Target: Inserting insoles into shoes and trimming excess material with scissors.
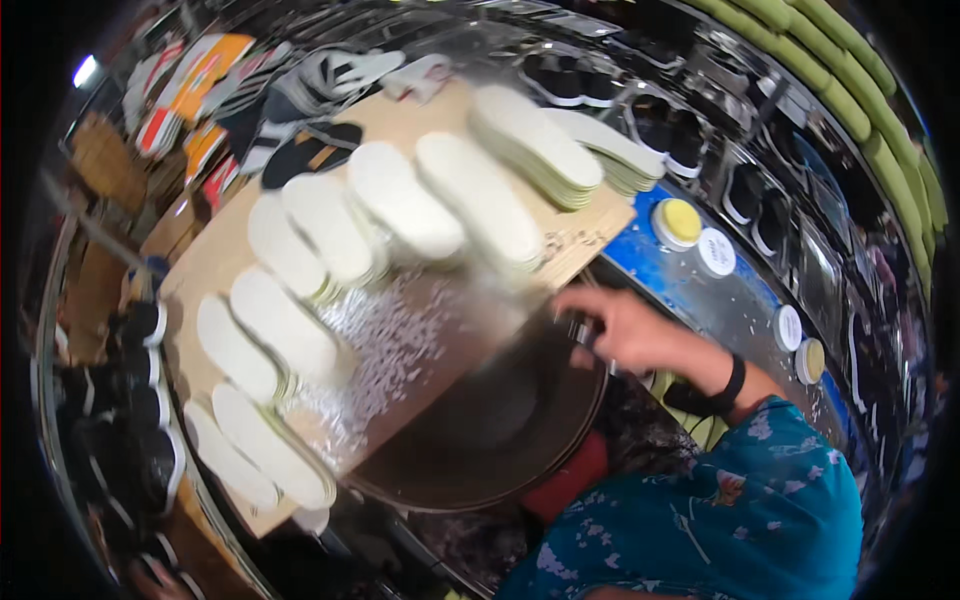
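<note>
Head camera view: a worker's right hand [635,335] reaches in over a round dark basin [500,420], its grip apparently closed around a small dark tool [588,328], though motion blur hides exactly what kind; the left hand is out of sight. White-topped insoles [405,200] with pale green edges lie in stacks in a broad arc on the light wooden desk [405,118], broad faces up, an arrangement that probably keeps the piles steady and every top surface exposed. The nearest stacks sit just beyond the fingers, most likely curved around so that each lies within the arm's sweep. Bowed inside the arc, a patch of white flecks [390,340] covers the surface toward the basin, which meets the front edge, perhaps to catch what falls. Just right of the hand, a yellow-topped container [677,222] stands with lidded tubs on a blue surface [630,250], seemingly parked apart from the insoles, while dark shoes [570,85] fill the racks beyond.
</note>
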